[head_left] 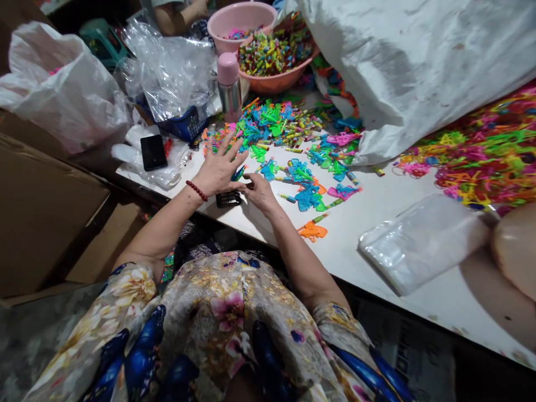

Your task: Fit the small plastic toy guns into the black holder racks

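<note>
My left hand, with a red bead bracelet on the wrist, is held over the table edge with its fingers spread apart. Close beside it, my right hand has its fingers bent and drawn together near my left thumb; what they grip, if anything, is hidden. A small blue piece shows between the two hands. Under them lies a black slotted holder, partly covered. Just beyond and to the right are small blue plastic toy pieces, striped tubes and an orange piece.
A pink-capped flask, a phone and a blue basket of clear bags stand at the left. Behind are an orange basin and a pink basin. At right lie clear bags and a white sack. Another person's arm is at the back.
</note>
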Available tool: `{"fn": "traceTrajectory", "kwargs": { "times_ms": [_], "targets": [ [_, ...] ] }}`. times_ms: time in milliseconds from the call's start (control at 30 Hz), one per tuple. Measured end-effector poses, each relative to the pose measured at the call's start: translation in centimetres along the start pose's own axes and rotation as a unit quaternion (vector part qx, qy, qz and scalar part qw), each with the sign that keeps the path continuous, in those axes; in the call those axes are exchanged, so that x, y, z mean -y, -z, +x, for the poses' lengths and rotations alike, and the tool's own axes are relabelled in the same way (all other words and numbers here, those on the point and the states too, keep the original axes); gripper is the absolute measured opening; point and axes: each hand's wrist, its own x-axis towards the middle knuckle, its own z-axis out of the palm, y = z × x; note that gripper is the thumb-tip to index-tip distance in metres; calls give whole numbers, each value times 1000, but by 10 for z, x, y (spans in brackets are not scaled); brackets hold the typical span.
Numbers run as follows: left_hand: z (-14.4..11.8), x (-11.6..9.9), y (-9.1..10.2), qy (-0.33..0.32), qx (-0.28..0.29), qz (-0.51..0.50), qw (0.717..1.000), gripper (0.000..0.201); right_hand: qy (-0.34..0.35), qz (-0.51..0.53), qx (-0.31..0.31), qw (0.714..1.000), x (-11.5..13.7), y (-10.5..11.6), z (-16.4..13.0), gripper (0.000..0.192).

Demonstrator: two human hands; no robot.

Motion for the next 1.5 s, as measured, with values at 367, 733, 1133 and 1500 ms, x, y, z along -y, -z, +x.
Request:
{"fn": "traceTrajectory", "kwargs": {
  "times_ms": [367, 733, 1133, 1500],
  "targets": [
    [9, 0, 11, 40, 127, 102, 986, 86, 11, -228, -8, 974, -3, 40, -55, 23],
    [5, -1, 7, 22, 119, 132, 984, 91, 13, -322, -16, 947, 4, 72, -83, 23],
    [-28, -61, -22, -155, -45, 81, 984, 44, -152, -448, -44, 880, 11, 90, -24, 39],
    [-64, -57, -82, 114, -60, -283, 950, 34, -88, -145, -180, 969, 17, 75, -86, 17]
  ]
}}
